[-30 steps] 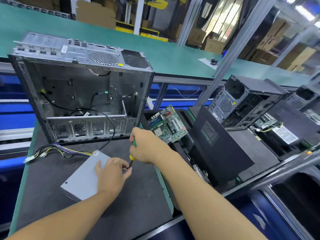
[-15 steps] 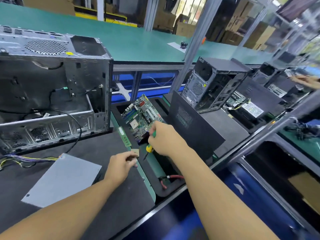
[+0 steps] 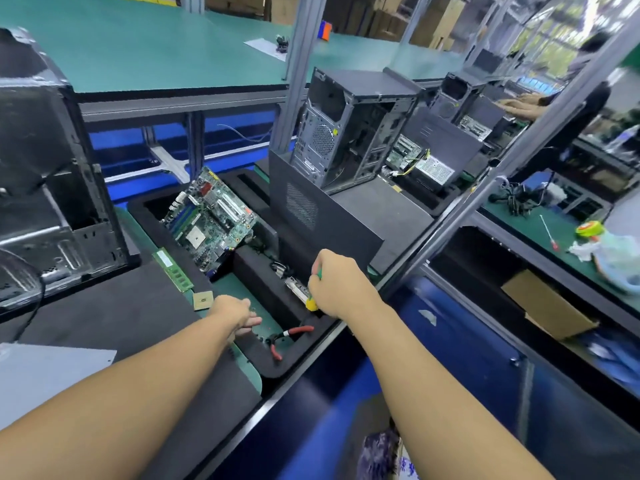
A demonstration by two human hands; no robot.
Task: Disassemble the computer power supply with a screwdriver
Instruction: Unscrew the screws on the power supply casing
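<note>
The left hand (image 3: pixel 235 315) has moved past the CPU chip (image 3: pixel 202 300) and now reaches toward the red-handled pliers (image 3: pixel 287 336), its fingers stretched out and holding nothing. The right hand (image 3: pixel 337 289) still grips the screwdriver (image 3: pixel 311 303). The power supply (image 3: pixel 45 375) lies on the bench (image 3: pixel 104 317) at lower left, well apart from both hands.

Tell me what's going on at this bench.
A person is stripping down a computer. The right hand grips a screwdriver above the foam tray, while the left hand reaches into it, fingers out, near the pliers. The power supply lies untouched on the mat, in front of the open case. A motherboard leans in the tray; a RAM stick and a chip lie beside it.
</note>
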